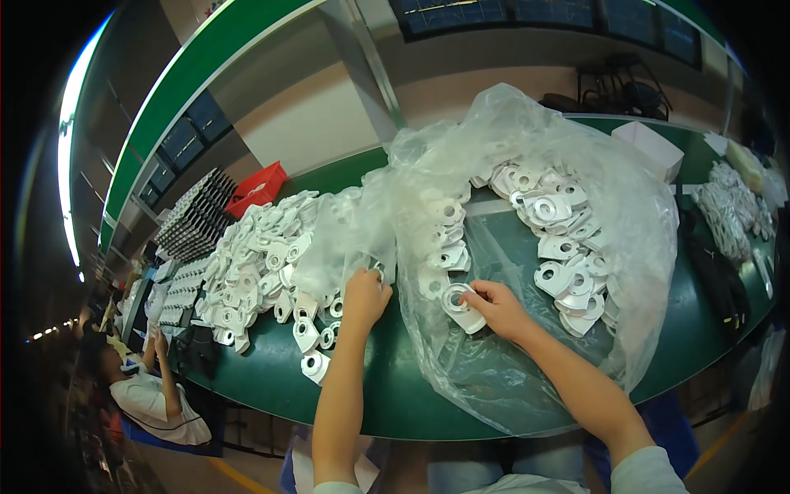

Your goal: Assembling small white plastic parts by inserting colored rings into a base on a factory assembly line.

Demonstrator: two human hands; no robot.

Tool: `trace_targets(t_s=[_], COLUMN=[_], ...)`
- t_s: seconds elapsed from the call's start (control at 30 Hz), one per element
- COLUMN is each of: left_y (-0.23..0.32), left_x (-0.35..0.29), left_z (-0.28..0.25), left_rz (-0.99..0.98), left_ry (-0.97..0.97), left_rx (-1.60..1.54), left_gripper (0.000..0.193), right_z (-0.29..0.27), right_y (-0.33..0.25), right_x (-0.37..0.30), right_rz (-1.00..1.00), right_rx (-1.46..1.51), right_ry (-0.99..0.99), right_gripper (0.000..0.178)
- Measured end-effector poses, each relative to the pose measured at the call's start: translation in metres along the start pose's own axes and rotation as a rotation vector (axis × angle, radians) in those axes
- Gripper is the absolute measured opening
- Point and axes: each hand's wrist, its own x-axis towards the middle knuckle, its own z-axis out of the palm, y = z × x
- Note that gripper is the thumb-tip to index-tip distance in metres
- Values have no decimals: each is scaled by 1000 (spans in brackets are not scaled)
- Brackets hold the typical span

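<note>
My right hand (500,309) grips a white plastic part (471,321), rounded at one end with a ringed hole, thumb on the ring. It is over the opened clear plastic bag (461,375), in which many like parts (568,276) lie in a curved heap. Further left, my left hand (367,295) is closed at the edge of a loose pile of the same white parts (259,247), beside a fold of the bag. Whatever its fingers hold is hidden from me.
The green table (387,403) curves across the view. A red bin (257,189) and stacked trays (195,212) stand at the far left, where a co-worker (160,403) sits. To the right are a white box (650,150), a bundle of white pieces (731,206) and dark cloth (714,267).
</note>
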Motion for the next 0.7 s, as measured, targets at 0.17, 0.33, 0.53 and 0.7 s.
trace_targets(t_s=[0.17, 0.33, 0.53, 0.7], left_y=[3, 10, 17, 8], left_x=[-26, -44, -52, -52], left_z=[-9, -23, -25, -21], left_rz=[-16, -24, -30, -175], left_ry=[21, -31, -34, -87], left_rx=[-206, -281, -385, -381], left_gripper=[35, 68, 53, 36], right_z=[0, 1, -1, -2], right_y=[3, 4, 0, 1], right_x=[0, 1, 0, 0], right_rz=[0, -11, -40, -43], right_rx=[-15, -1, -58, -46], right_ry=[-7, -9, -6, -4], right_gripper=[21, 22, 20, 20])
